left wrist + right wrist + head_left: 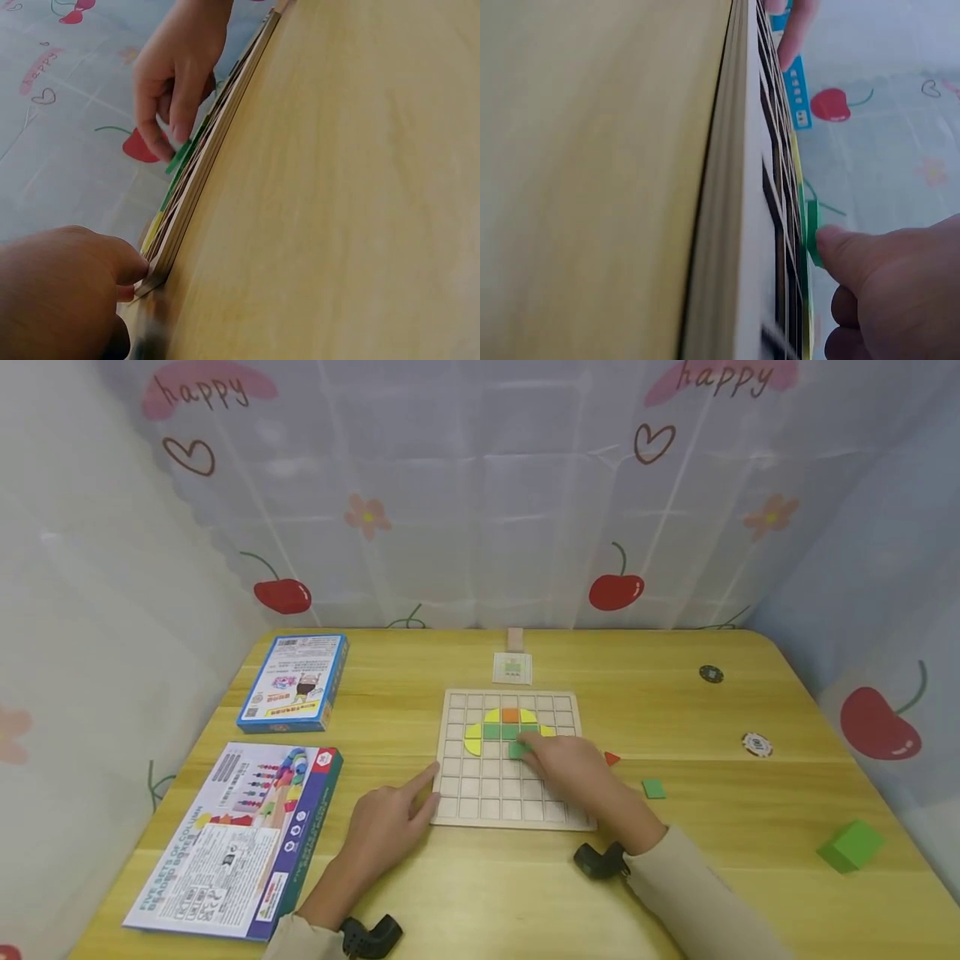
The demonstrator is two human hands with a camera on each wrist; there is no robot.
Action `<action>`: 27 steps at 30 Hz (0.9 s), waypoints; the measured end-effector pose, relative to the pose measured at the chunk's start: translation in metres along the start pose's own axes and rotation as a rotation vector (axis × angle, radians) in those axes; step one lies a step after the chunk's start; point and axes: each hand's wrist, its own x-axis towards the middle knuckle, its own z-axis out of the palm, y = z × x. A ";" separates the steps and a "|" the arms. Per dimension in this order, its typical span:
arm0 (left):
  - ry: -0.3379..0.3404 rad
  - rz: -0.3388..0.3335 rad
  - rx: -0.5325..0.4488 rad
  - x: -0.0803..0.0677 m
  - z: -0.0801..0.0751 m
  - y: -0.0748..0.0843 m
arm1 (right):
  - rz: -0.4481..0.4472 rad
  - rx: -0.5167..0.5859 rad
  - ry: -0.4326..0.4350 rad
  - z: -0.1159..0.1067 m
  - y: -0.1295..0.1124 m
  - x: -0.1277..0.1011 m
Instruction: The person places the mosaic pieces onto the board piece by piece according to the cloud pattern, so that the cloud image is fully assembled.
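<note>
A yellow wooden table (675, 877) is seen, enclosed by translucent curtains printed with cherries, hearts and the word "happy". Nearest the camera, left of the wooden grid board (480, 797), a large illustrated game box (232, 843) is laid flat. The left hand (386, 828) is rested on the table with fingers loosely extended, its fingertips touching the board's left edge; nothing is held by it. The right hand (573, 768) is placed over the board's right half, and a green square tile (517, 749) is pinched at its fingertips, tilted against the board's cells just below the coloured pattern; the same tile (813, 232) is shown under the thumb in the right wrist view. The pattern of yellow, green and orange tiles (510, 725) is set in the board's upper rows. Right of the board, a red triangle (612, 758), a loose green tile (653, 788), a green cube (850, 845) and 2 round tokens are scattered. Beyond the board, a small card (512, 667) and, to its left, a blue box (295, 682) are laid.
</note>
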 end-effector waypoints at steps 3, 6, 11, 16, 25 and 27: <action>0.009 0.006 0.002 0.000 0.000 0.000 | 0.027 -0.005 -0.002 0.006 -0.004 0.007; 0.005 0.011 -0.001 0.001 0.000 0.000 | 0.053 -0.016 -0.001 0.011 -0.005 0.009; 0.001 0.018 0.010 0.001 0.000 0.000 | 0.034 -0.028 0.045 0.013 -0.003 0.007; -0.016 0.004 0.009 0.002 -0.002 0.000 | 0.009 -0.012 0.071 0.010 -0.003 0.003; -0.029 -0.003 0.017 0.001 -0.002 -0.001 | 0.118 0.134 0.077 -0.001 0.017 -0.024; -0.028 -0.001 0.021 0.001 -0.002 -0.001 | 0.143 0.160 0.124 -0.003 0.028 -0.038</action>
